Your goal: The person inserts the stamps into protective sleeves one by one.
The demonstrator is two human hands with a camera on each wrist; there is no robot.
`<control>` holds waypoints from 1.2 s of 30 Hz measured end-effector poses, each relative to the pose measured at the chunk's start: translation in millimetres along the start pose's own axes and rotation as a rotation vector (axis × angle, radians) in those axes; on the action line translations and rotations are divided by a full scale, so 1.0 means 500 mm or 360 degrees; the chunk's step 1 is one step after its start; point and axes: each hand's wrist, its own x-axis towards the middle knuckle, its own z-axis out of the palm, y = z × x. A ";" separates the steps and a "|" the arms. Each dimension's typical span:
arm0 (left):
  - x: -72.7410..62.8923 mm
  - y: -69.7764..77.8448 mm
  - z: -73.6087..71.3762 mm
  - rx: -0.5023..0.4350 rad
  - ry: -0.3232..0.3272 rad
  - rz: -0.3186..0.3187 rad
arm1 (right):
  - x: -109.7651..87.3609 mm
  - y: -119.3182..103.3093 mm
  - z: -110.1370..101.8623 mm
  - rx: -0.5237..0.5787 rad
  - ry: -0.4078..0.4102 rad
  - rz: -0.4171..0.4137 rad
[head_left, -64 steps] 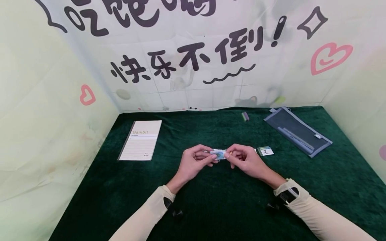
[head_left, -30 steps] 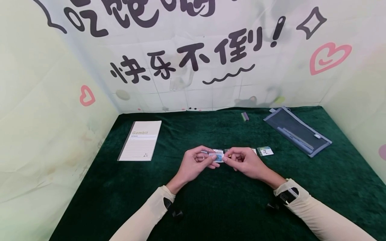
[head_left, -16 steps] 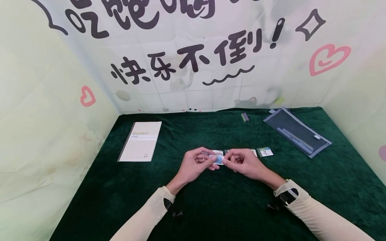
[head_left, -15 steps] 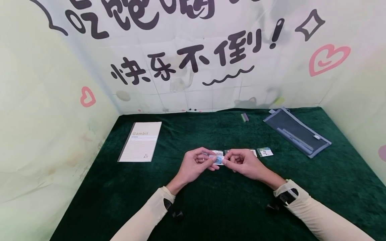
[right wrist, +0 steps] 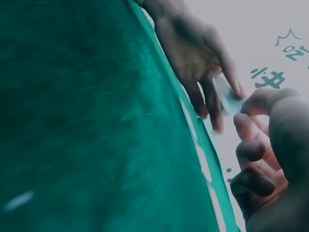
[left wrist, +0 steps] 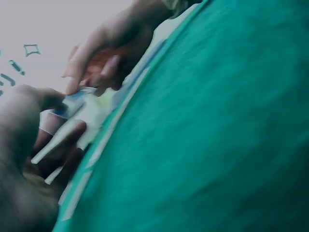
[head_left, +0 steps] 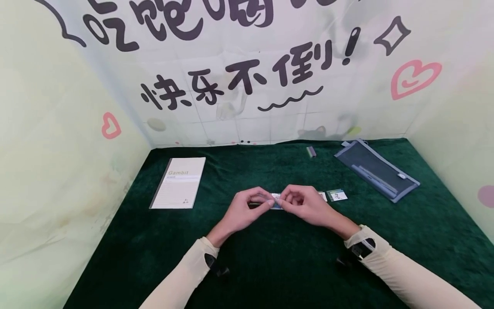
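Observation:
In the head view a small blue-and-white card-like piece (head_left: 277, 206) is held between my hands, above the dark green cloth. My left hand (head_left: 244, 211) pinches its left side between thumb and fingers. At its other side my right hand (head_left: 311, 209) pinches with thumb and forefinger, the other fingers curled. The thumbs almost meet, so much of the piece is covered. The left wrist view shows the thin piece (left wrist: 72, 105) spanning both sets of fingertips, blurred. Its exact kind cannot be told. Right of my right hand lies a small printed card (head_left: 338, 195); others are partly hidden behind the hands.
A Gambit notebook (head_left: 179, 183) lies at the left. Toward the back is a small purple-and-green block (head_left: 311, 152). A blue mesh zip pouch (head_left: 376, 171) with pen-like items inside lies at the right. Printed fabric walls (head_left: 231, 124) enclose the back and sides.
My fingertips have come closer together, and the piece now shows less of its face and looks tilted or bent. The right hand has shifted slightly left. The head view has shifted slightly.

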 end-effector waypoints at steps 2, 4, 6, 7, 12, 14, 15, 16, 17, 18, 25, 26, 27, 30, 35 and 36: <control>0.004 0.005 -0.026 0.0106 0.0007 -0.0053 | 0.020 -0.007 0.004 -0.0009 0.0003 0.0045; 0.006 0.009 -0.055 0.0176 0.0016 -0.0102 | 0.042 -0.013 0.012 -0.0015 0.0003 0.0097; 0.008 0.010 -0.082 0.0224 0.0032 -0.0150 | 0.065 -0.018 0.023 -0.0010 0.0002 0.0134; 0.008 0.010 -0.095 0.0247 0.0041 -0.0171 | 0.076 -0.020 0.030 -0.0012 0.0004 0.0153; 0.010 -0.004 -0.154 0.0392 0.0038 -0.0272 | 0.126 -0.030 0.069 -0.0063 0.0004 0.0240; 0.007 -0.012 -0.176 0.0450 0.0013 -0.0305 | 0.143 -0.034 0.086 -0.0111 -0.0010 0.0267; 0.005 -0.016 -0.186 0.0475 -0.0005 -0.0318 | 0.150 -0.035 0.094 -0.0137 -0.0023 0.0278; 0.003 -0.019 -0.195 0.0496 -0.0025 -0.0335 | 0.157 -0.035 0.102 -0.0169 -0.0034 0.0287; 0.001 -0.021 -0.203 0.0516 -0.0046 -0.0348 | 0.163 -0.036 0.109 -0.0201 -0.0047 0.0294; -0.001 -0.023 -0.211 0.0538 -0.0069 -0.0356 | 0.168 -0.036 0.116 -0.0231 -0.0059 0.0303; -0.004 -0.019 -0.239 0.0656 -0.0150 -0.0421 | 0.193 -0.036 0.145 -0.0344 -0.0097 0.0340; -0.005 -0.019 -0.241 0.0664 -0.0151 -0.0437 | 0.195 -0.037 0.148 -0.0359 -0.0102 0.0338; -0.005 -0.018 -0.243 0.0670 -0.0152 -0.0457 | 0.198 -0.038 0.151 -0.0384 -0.0107 0.0336; -0.008 -0.018 -0.244 0.0684 -0.0154 -0.0513 | 0.203 -0.042 0.161 -0.0482 -0.0126 0.0329; -0.011 -0.024 -0.242 0.0744 -0.0138 -0.0536 | 0.205 -0.050 0.173 -0.0585 -0.0109 0.0353; -0.011 -0.026 -0.241 0.0761 -0.0132 -0.0533 | 0.205 -0.052 0.175 -0.0596 -0.0101 0.0357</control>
